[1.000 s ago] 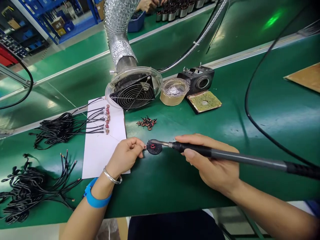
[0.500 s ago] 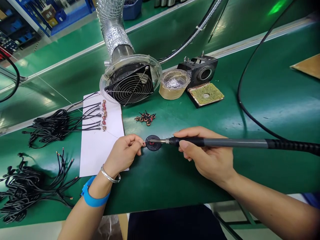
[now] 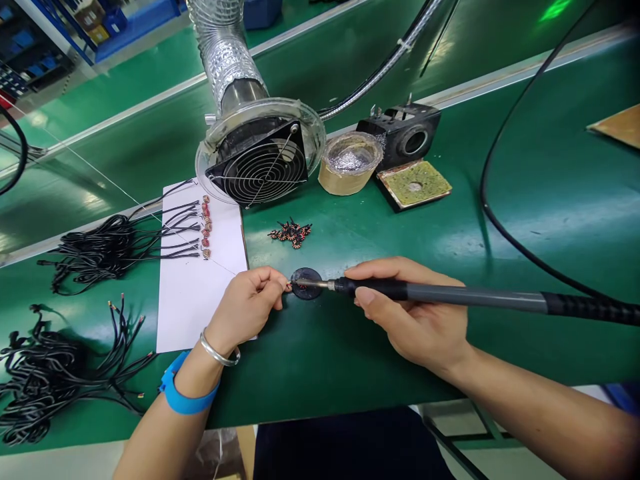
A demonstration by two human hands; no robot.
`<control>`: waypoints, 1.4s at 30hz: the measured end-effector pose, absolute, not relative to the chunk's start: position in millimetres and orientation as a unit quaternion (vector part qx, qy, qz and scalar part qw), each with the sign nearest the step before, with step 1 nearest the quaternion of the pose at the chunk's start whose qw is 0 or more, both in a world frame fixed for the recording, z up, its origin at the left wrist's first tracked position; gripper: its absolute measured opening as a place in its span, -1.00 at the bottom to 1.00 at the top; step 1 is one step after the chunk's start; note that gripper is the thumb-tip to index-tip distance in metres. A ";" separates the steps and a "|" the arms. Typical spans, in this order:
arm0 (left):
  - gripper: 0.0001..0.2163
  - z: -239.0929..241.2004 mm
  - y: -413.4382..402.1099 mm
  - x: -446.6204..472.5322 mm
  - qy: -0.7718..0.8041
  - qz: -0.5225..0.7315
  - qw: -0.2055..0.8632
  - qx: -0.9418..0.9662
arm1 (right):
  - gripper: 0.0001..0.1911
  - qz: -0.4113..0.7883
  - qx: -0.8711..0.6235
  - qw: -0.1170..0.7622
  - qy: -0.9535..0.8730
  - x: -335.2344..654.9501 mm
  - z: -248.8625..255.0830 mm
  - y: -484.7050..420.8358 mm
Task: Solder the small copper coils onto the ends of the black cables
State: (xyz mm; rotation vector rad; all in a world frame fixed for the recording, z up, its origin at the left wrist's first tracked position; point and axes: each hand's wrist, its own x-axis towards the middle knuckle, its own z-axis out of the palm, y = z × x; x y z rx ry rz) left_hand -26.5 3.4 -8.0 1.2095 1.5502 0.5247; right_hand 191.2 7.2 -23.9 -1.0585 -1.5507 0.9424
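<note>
My right hand is wrapped round a long grey soldering iron, its metal tip lying over a small black disc on the green mat. My left hand is pinched at the disc's left edge on something thin that I cannot make out, possibly solder wire. A small coil sits on the disc under the tip, mostly hidden. A little pile of copper-wound coils lies just beyond the disc.
A fume fan on a foil duct stands behind. Beside it sit a tape roll holding solder scraps, an iron stand and sponge. A white sheet carries wired coils; black cable bundles lie left.
The iron's tip has slid left across the disc toward my left fingers, covering the coil. The camera has tipped slightly, shifting the bench upward in view.
</note>
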 end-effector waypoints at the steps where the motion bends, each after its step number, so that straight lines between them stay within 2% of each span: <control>1: -0.83 -7.7 3.2 -26.5 0.648 0.220 0.525 0.506 | -0.87 0.381 -0.432 0.497 -0.649 191.1 -23.2 6.9; 10: -0.82 -7.4 2.9 -26.9 0.647 0.215 0.524 0.510 | -0.85 0.316 -0.394 0.504 -0.701 190.6 -19.1 5.0; 29: -0.82 -7.5 2.6 -27.8 0.645 0.208 0.525 0.514 | -0.76 0.344 -0.372 0.555 -0.660 193.9 -21.1 5.4; 32: -0.80 -6.2 1.2 -28.4 0.634 0.207 0.530 0.524 | -0.72 0.365 -0.372 0.509 -0.685 187.5 -14.2 13.1; 36: -0.73 -3.4 -2.1 -29.2 0.617 0.198 0.520 0.557 | -0.82 0.328 -0.301 0.409 -0.797 171.4 -13.0 30.8; 39: -0.67 -1.6 -4.6 -29.4 0.616 0.182 0.506 0.575 | -0.81 0.319 -0.264 0.336 -0.846 161.6 -21.4 40.4; 42: -0.67 1.7 -6.0 -28.5 0.616 0.170 0.490 0.593 | -0.81 0.311 -0.250 0.304 -0.865 157.3 -28.3 43.6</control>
